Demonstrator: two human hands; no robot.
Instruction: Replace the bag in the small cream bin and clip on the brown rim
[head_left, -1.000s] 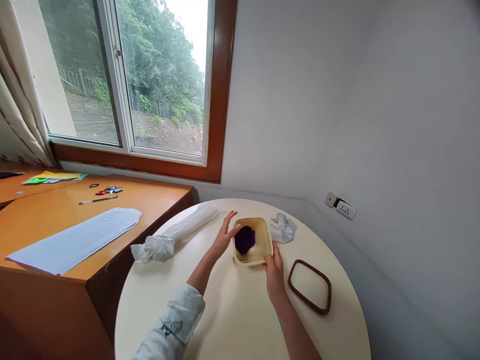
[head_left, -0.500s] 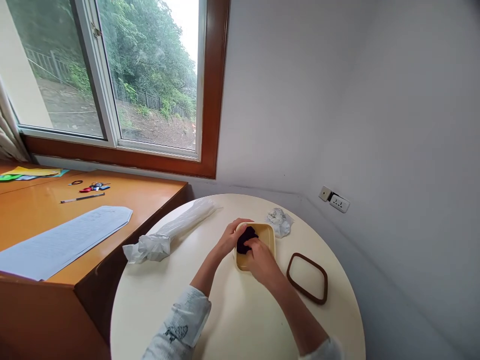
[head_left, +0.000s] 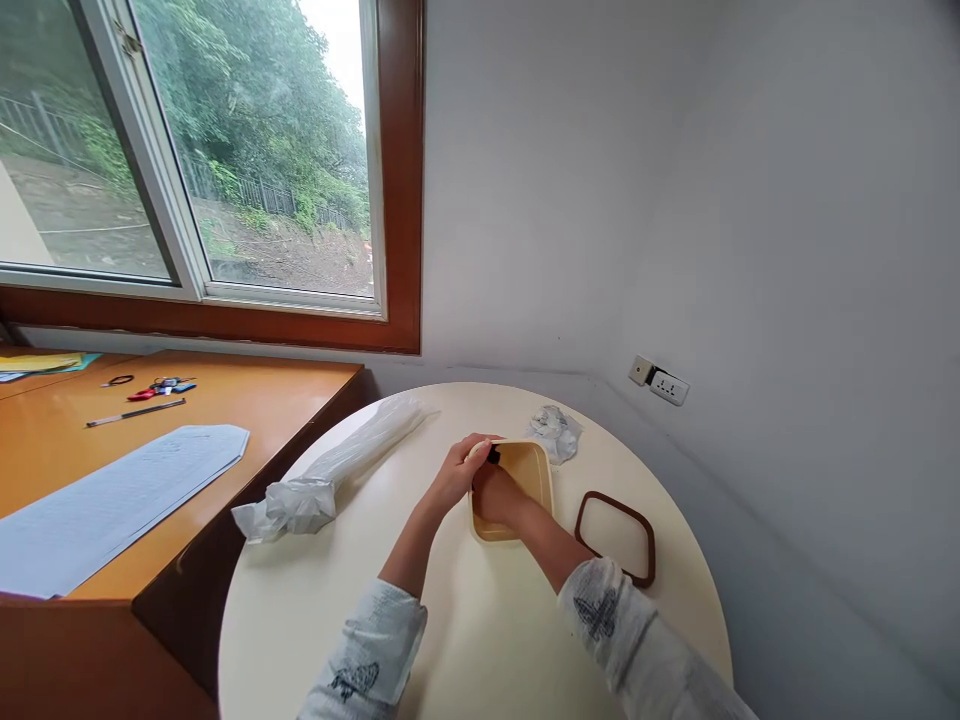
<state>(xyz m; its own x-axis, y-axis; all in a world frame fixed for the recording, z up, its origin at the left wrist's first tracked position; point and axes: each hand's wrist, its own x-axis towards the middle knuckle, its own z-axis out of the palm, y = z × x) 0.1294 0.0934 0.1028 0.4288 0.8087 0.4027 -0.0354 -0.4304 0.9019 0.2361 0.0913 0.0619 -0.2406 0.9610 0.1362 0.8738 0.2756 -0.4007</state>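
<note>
A cream plastic bin point(head_left: 531, 470) with a rounded square mouth stands on the round table. My left hand point(head_left: 457, 474) is closed over its left rim, where a bit of crumpled black material point(head_left: 493, 454) shows beside the fingers; whether it is bag film or cloth I cannot tell. Deep inside the bin is my right hand point(head_left: 501, 496), its fingers hidden and most of the black material covered by it. To the right of the bin, a brown rounded-square ring point(head_left: 652, 545) lies flat, partly behind my right sleeve.
A long clear plastic wrapper point(head_left: 352, 462) lies left on the round table point(head_left: 487, 640). Crumpled plastic point(head_left: 555, 433) sits behind the bin. On the wooden desk point(head_left: 247, 385) are papers point(head_left: 127, 500), a pen point(head_left: 135, 412) and keys point(head_left: 161, 388). A wall socket point(head_left: 669, 387) is at right.
My right hand has gone deeper into the bin, and less of the black material shows. My left hand keeps its place on the rim. The view has turned slightly right.
</note>
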